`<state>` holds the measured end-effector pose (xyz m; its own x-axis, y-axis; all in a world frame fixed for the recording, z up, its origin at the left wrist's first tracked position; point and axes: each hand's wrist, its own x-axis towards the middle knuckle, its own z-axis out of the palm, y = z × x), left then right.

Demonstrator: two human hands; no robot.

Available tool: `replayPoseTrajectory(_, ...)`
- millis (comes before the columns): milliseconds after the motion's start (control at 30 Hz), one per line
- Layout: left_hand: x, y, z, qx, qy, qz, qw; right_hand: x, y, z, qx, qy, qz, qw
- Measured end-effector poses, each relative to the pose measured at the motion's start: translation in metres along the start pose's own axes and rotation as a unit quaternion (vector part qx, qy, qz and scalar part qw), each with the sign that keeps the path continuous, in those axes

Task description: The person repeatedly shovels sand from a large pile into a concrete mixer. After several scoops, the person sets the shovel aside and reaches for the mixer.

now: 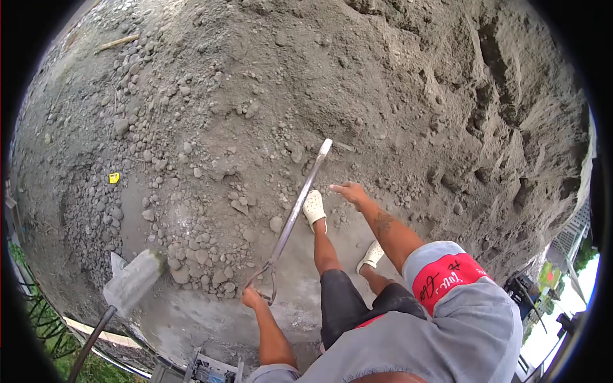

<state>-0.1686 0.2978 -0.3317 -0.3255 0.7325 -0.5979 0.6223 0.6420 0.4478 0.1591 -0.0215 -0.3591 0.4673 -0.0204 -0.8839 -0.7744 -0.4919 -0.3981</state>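
Between the tool [295, 213] and apparent shovel [135, 281] lie stones [202, 257]

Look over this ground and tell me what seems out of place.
A small, bright yellow scrap lies on the grey, stony ground at the picture's left, clashing with the dull rubble. The person's cream, perforated clogs also seem odd: arguably light footwear for such rough footing.

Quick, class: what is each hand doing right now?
Left hand: closed, holding the looped handle of a long tool.
Right hand: open, apart from the tool, nothing visible in it.
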Motion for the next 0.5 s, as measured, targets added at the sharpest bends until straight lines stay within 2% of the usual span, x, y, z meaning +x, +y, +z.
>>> replayPoseTrajectory(33,0.003,-0.012,-0.004,-0.011,-0.005,0.022,1.0,0.03,-0.006,0.021,0.004,0.018,0.014,1.0)
replayPoseTrajectory(67,-0.04,0.006,-0.007,-0.027,0.0,0.031,0.999,0.062,-0.006,0.042,0.014,0.017,0.018,1.0)
replayPoseTrajectory(100,-0.067,0.012,-0.01,-0.069,-0.013,0.023,0.997,0.092,0.001,0.065,0.15,0.006,0.063,0.987)
replayPoseTrajectory(167,-0.084,-0.009,-0.02,-0.082,-0.003,-0.006,0.997,0.106,-0.015,0.094,0.366,0.017,0.155,0.917)
replayPoseTrajectory(267,-0.1,-0.025,-0.029,-0.035,0.015,0.032,0.999,0.105,0.006,0.105,0.405,-0.019,0.127,0.905)
replayPoseTrajectory(300,-0.092,-0.034,-0.036,-0.021,0.02,0.045,0.999,0.105,0.007,0.107,0.401,-0.008,0.171,0.9)
replayPoseTrajectory(333,-0.085,-0.037,-0.027,-0.018,0.018,0.06,0.998,0.113,-0.003,0.105,0.405,-0.009,0.158,0.901)
replayPoseTrajectory(400,-0.084,-0.015,-0.037,-0.025,0.005,0.063,0.998,0.108,-0.001,0.117,0.428,-0.014,0.158,0.89)
replayPoseTrajectory(500,-0.058,0.006,-0.075,-0.008,-0.01,0.167,0.986,0.086,0.019,0.153,0.473,-0.022,0.164,0.865)
